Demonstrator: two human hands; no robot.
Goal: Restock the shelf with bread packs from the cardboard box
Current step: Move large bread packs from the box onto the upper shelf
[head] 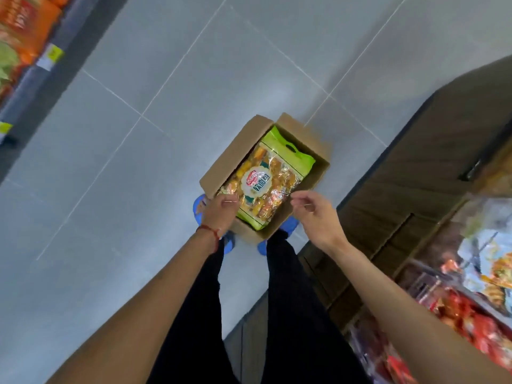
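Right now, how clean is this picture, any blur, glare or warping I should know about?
Head view: the bread pack in the cardboard box is fairly sharp, though its clear wrap glints; the shelf goods at the right edge smear badly; the wide lens bends the floor-tile lines; both the left hand and the right hand look slightly soft; the lighting is even.

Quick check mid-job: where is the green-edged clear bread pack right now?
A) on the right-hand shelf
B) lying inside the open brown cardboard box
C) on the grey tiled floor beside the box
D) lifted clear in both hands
B: the green-edged clear bread pack lies flat inside the open brown cardboard box, with the left hand at its near corner and the right hand open just beside it.
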